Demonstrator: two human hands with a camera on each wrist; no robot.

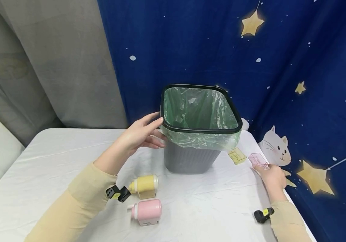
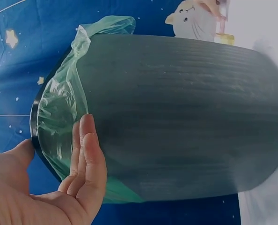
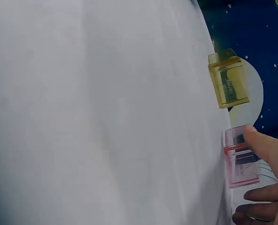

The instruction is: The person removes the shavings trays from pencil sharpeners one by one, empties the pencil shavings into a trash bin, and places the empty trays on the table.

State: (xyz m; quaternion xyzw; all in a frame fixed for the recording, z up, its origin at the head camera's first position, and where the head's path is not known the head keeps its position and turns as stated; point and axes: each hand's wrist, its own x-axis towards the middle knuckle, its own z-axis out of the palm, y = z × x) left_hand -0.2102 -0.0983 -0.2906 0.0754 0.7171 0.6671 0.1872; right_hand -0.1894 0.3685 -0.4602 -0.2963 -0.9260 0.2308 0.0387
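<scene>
A grey waste bin (image 1: 188,158) with a black rim (image 1: 201,129) stands on the table, lined with a thin green plastic bag (image 1: 203,139) folded over its rim. My left hand (image 1: 142,132) is at the bin's left side, its thumb at the rim and its fingers extended along the bag's fold. At the table's right edge is a small see-through pink plastic box (image 3: 242,166). My right hand (image 1: 271,174) is beside it, thumb tip at one end and the other fingers spread apart. A similar yellow box (image 3: 230,82) sits close by, nearer the bin.
A yellow bottle-shaped item (image 1: 147,184) and a pink one (image 1: 148,211) lie on the white tablecloth (image 1: 209,208), in front of the bin. Behind the table hang a grey curtain (image 1: 79,67) and a dark blue star-patterned curtain (image 1: 185,50) with a printed cat.
</scene>
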